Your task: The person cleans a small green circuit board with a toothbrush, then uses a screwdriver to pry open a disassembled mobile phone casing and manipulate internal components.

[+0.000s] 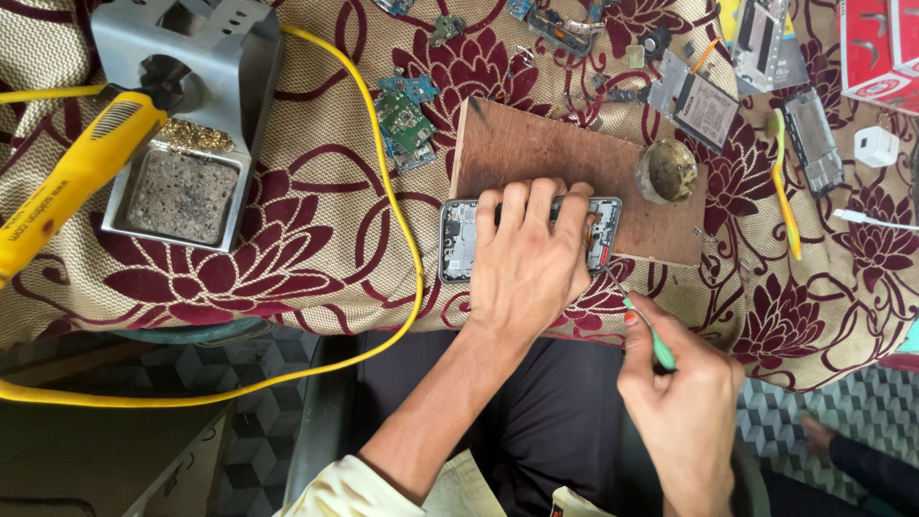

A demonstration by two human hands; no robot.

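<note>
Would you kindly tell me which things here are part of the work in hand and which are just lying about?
In use:
- left hand pressing down the opened phone
- right hand holding the green-handled tool, tip at the phone's right end
- wooden board under the phone

Lying about:
- yellow soldering iron in its metal stand
- green circuit board
- small round tin
- white adapter

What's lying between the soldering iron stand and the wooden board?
In the head view, between the stand and the wooden board run the yellow cable and, nearer the board, green circuit boards on the cloth.
</note>
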